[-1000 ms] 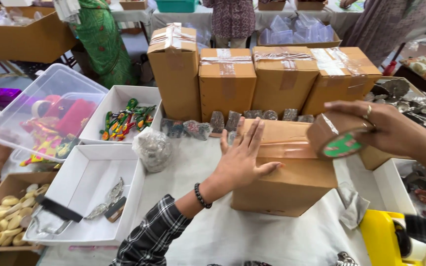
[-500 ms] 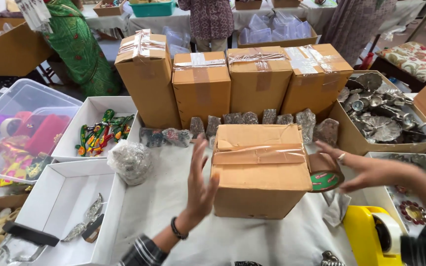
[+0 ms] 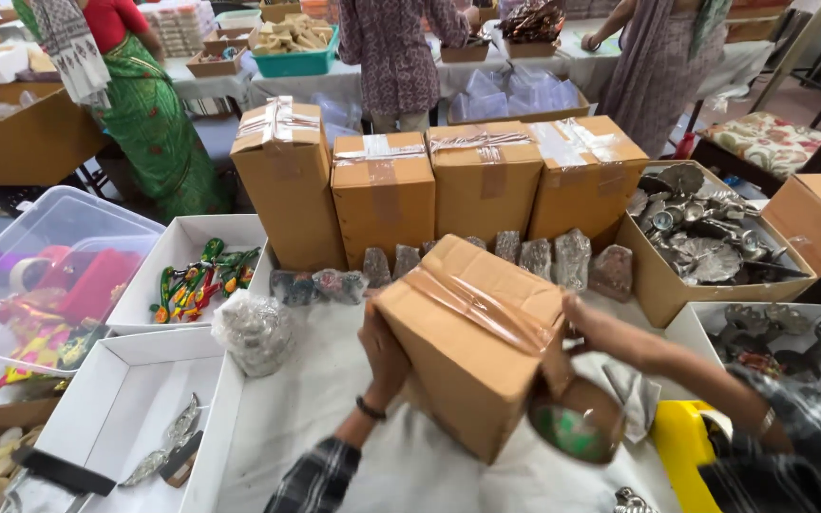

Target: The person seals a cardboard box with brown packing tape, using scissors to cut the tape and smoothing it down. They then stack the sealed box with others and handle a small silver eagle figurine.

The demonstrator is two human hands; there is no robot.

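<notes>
A taped brown cardboard box [image 3: 472, 347] is tipped up on one corner over the white-covered table [image 3: 306, 418]. My left hand [image 3: 384, 353] is pressed flat against the box's left face and holds it up. On the box's right edge, my right hand [image 3: 589, 328] steadies it. A roll of brown packing tape [image 3: 572, 426] with a green core hangs from that hand, just under the box's lower right corner. Strips of tape cross the box's top face.
Several sealed cardboard boxes [image 3: 387, 190] line the back, with small wrapped figures [image 3: 572, 256] in front. White trays [image 3: 116, 418] and a clear bin [image 3: 40, 275] sit left. An open box of metal pieces [image 3: 705, 237] and a yellow object [image 3: 681, 442] are right. People stand behind.
The box has been tilted from lying flat onto a corner and brought closer. My right hand with the tape roll moved down from the box's top to its right edge.
</notes>
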